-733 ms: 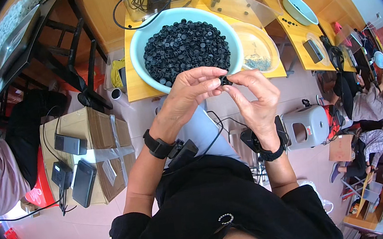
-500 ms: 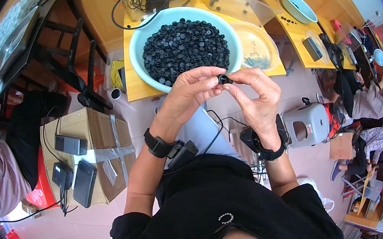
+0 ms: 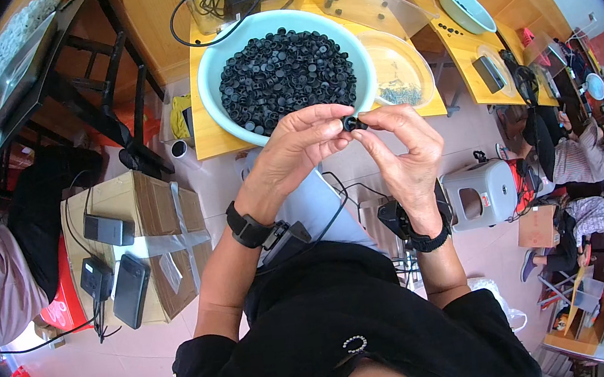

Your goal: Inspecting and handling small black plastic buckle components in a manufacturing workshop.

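- Little changed against the earlier frames: both hands still raised together in front of the chest, same small black part (image 3: 353, 123) pinched between them; fingertips sit marginally tighter around it.
- Left hand (image 3: 295, 146): grip closed on the small black part, thumb and forefinger at its left side.
- Right hand (image 3: 405, 153): grip closed on the same part from the right, forefinger over the top.
- Small black part: round, cap-like, dark and matte, mostly hidden by fingertips; finer detail too small to tell.
- Location: in the air, just below the near rim of the pale blue basin (image 3: 216, 71), not touching it.
- Pale blue basin on the yellow table (image 3: 210, 136), heaped with matching black parts (image 3: 284, 76).
- Clear dish (image 3: 407, 62) with small metal bits just right of the basin.
- Black bands on both wrists, cables trailing down.
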Motion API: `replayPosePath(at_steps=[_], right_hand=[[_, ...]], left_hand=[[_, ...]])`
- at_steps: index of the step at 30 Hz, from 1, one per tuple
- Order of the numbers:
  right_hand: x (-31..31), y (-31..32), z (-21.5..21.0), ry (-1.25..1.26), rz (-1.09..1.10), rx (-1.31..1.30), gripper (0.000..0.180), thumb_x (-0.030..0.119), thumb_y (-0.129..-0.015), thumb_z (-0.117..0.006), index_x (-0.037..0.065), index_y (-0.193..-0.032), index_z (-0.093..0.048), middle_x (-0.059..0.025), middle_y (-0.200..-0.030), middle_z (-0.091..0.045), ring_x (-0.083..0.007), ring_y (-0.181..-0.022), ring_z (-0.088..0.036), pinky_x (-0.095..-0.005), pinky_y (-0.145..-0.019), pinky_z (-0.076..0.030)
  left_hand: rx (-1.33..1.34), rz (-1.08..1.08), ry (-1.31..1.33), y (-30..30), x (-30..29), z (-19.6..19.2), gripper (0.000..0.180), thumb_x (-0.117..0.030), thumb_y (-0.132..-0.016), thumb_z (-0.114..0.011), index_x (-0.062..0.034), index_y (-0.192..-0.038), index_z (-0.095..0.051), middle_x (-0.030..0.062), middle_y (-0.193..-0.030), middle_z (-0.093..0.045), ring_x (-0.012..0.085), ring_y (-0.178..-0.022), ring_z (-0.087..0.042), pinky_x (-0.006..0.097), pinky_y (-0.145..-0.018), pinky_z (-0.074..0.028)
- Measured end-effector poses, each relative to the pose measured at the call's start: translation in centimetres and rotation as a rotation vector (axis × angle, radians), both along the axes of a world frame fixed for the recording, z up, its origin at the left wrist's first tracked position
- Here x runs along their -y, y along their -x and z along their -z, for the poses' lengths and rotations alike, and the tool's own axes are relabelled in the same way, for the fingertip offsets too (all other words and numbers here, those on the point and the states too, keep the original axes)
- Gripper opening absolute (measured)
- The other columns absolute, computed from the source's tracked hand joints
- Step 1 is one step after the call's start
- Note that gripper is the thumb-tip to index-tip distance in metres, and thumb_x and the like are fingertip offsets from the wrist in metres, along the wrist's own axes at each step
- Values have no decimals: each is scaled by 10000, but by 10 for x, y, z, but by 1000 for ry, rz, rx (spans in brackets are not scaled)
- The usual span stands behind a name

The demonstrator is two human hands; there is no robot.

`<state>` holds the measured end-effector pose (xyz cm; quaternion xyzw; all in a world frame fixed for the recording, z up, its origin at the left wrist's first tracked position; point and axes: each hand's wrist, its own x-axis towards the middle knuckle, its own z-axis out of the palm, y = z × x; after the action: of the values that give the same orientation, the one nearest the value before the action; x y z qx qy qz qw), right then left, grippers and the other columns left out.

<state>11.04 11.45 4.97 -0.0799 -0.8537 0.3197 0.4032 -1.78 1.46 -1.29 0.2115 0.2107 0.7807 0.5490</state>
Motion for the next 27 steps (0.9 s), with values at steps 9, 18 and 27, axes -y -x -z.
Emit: replayPosePath(at_steps=[9,18,27], right_hand=[[0,1,2,-18,-5,3,193,-40,-652,-705,10,-833,-659,-103,-805,-633,-213,-751,-618,-285,-668,-486],[-2,2,3,-95,-21,-2,200,-38,-649,-703,14,-836,-652,-104,-802,-626,-213,-736,-613,-290,-656,-482],[1,1,2,18,-33,12,198,-48,-639,-697,0,-818,-628,-104,-762,-611,-214,-708,-603,-285,-631,-477]], left_hand=[[-19,-27,31,-1,1,-1,246,-36,-810,-610,9,-1052,-604,83,-1010,-617,127,-861,-589,258,-790,-488],[-78,-71,52,-2,2,-4,236,-39,-798,-624,4,-1030,-620,79,-975,-626,117,-846,-585,257,-776,-486],[-139,-76,50,-1,5,-6,226,-42,-802,-618,7,-1022,-625,80,-965,-632,118,-828,-589,246,-758,-489]])
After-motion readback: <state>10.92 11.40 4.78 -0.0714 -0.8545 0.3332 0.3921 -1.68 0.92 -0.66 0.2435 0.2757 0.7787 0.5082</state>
